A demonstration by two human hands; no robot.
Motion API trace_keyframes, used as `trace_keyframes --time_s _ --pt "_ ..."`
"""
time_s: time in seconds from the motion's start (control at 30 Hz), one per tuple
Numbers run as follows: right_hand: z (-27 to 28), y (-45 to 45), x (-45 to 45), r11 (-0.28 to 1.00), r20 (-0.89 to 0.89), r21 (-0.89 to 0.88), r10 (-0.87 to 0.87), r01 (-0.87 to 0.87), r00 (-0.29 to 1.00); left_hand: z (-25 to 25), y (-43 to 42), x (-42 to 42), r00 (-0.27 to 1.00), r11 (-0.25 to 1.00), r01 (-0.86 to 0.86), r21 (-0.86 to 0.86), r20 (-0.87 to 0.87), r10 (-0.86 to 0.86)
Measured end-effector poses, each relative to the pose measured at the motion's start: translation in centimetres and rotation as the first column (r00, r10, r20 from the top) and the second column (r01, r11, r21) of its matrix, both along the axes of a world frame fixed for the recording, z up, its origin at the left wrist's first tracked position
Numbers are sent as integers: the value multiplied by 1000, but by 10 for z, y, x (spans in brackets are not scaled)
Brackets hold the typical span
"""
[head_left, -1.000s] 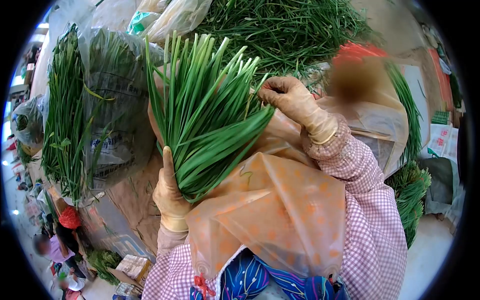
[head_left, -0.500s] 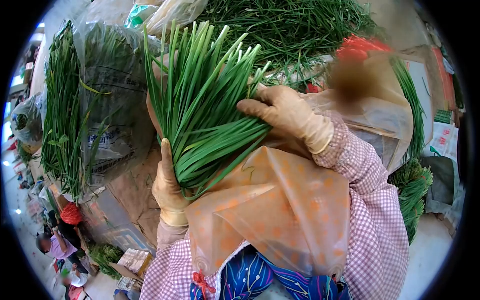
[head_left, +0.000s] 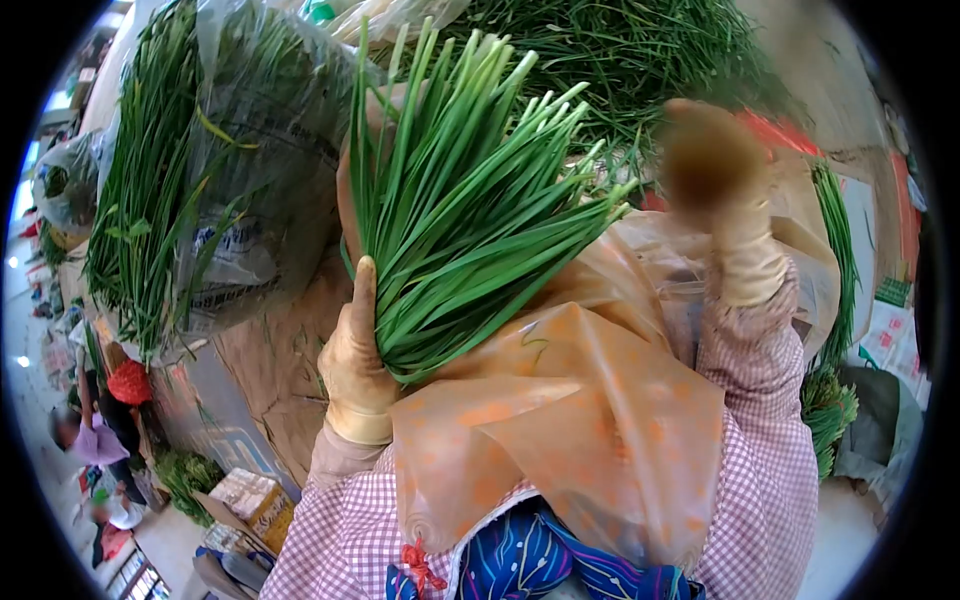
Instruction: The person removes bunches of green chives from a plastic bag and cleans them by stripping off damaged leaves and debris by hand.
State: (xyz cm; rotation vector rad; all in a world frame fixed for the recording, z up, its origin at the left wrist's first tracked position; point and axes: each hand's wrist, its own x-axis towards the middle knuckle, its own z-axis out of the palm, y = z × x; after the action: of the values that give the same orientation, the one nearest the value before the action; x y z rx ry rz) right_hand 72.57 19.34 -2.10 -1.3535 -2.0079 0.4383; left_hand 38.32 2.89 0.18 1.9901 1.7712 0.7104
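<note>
My gloved left hand (head_left: 358, 360) is wrapped round the lower end of a thick bunch of garlic chives (head_left: 470, 220), its thumb upright along the side. The pale cut stems fan out at the top and toward the right. My gloved right hand (head_left: 742, 230) is apart from the bunch, reaching out by the red plastic strands (head_left: 783, 132). A dark blurred smudge covers most of its fingers, so what they do is hidden. Below the bunch a translucent orange-patterned apron (head_left: 590, 400) covers my lap.
A large heap of loose chives (head_left: 620, 60) lies ahead. On the left, a plastic bag (head_left: 260, 170) of greens stands on cardboard (head_left: 285, 350). More chives (head_left: 838, 260) hang at the right. People, one in a purple top (head_left: 98, 440), are at the far lower left.
My right hand has left the bunch's right side and moved right and up toward the red strands. The chives have spread out to the right, still in my left hand.
</note>
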Motion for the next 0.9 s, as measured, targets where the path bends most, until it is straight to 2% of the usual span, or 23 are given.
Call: trace_keyframes --time_s 0.07,0.13,0.2,0.33,0.37,0.5,0.57,0.6,0.67,0.7,0.73,0.77,0.8,0.83,0.9 --pt "13 -9 -48 958 -17 137 255 -250 967 0 -1 2 997 999 -33 -23 -66 31" --pt "34 -29 -91 898 72 -104 435 -427 898 -1 3 4 996 988 -31 150 -74 42" --pt "27 -41 -105 847 -61 -28 529 -531 847 -1 0 1 993 990 -46 136 -98 60" --pt "24 -58 -104 774 -131 -2 628 -633 767 0 -3 0 990 992 -60 107 -117 73" --pt "21 -61 -102 755 -104 -1 652 -656 751 0 -2 0 991 993 -56 104 -114 68" --pt "23 -71 -104 783 -161 -100 596 -614 787 0 -2 -2 990 996 -47 70 -132 56" --pt "20 -74 -114 854 -328 -305 320 -420 889 -1 -2 -4 988 998 -45 51 -148 52" --pt "22 -72 -119 854 -330 -304 320 -421 888 -4 -1 -5 992 995 -29 95 -116 40" --pt "28 -65 -129 846 -75 -136 510 -516 857 -2 -3 -4 996 991 -14 135 -90 26" --pt "33 -66 -135 852 23 -120 515 -509 857 5 -5 -3 995 999 -35 38 -92 38" --pt "33 -65 -139 850 18 -120 519 -513 855 9 -7 -1 994 997 -57 -59 -96 51" --pt "33 -63 -143 852 25 -80 520 -517 854 9 -5 0 993 996 -62 -60 -100 56" --pt "33 -62 -147 854 33 -41 520 -519 853 7 -2 1 992 998 -52 26 -117 55" --pt "35 -63 -150 852 64 -91 522 -516 851 6 0 1 990 993 -39 112 -133 54" --pt "35 -64 -155 849 83 -104 526 -517 847 6 -2 0 986 994 -51 91 -156 65"
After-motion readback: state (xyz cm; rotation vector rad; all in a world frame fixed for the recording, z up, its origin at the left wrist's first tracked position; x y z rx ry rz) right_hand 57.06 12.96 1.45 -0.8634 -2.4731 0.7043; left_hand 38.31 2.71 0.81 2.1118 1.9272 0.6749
